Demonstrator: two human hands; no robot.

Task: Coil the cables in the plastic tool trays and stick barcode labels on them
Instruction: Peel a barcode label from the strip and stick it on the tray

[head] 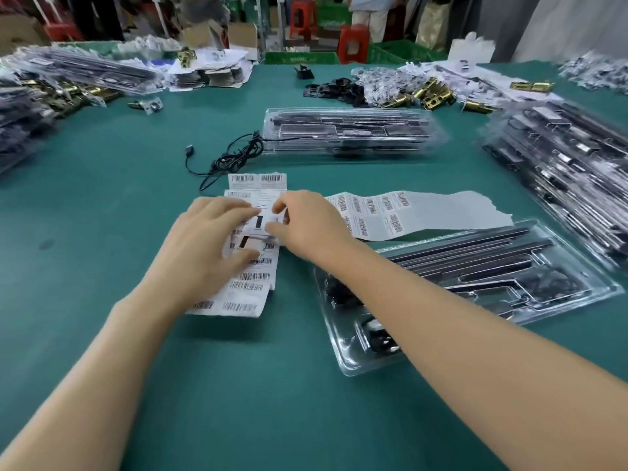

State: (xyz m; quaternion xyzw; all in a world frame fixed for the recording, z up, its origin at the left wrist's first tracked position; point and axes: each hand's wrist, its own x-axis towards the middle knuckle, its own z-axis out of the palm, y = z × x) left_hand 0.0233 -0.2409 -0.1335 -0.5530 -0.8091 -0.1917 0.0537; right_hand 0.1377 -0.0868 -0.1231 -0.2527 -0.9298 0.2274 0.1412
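A white sheet of barcode labels [251, 277] lies on the green table in front of me. My left hand [207, 243] rests flat on it with fingers spread. My right hand [306, 226] pinches a label at the sheet's upper part with thumb and forefinger. A second label strip [424, 212] lies to the right. A clear plastic tool tray [356, 362] with dark parts sits under my right forearm. Another clear tray [350, 130] lies further back, with a loose black cable [234, 154] tangled at its left end.
Stacks of filled trays [571, 171] stand at the right and stacks of trays [20, 130] at the left. Brass lock parts [428, 93] and black plastic pieces [333, 88] lie at the back. A person stands beyond the table near red stools [353, 42].
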